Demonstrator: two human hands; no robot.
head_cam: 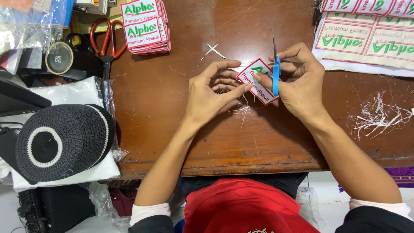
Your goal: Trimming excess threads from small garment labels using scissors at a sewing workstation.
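Note:
A small white embroidered patch with a red border and green and red lettering is held tilted above the brown wooden table. My left hand pinches its left edge with the fingertips. My right hand grips small blue-handled thread snips, blade pointing away from me, at the patch's right side. A tuft of white thread trimmings lies on the table just under the patch.
A stack of matching patches sits at the back left beside red-handled scissors. An uncut sheet of patches lies at the back right. Loose thread scraps lie at right. A black knitted cap rests on white cloth at left.

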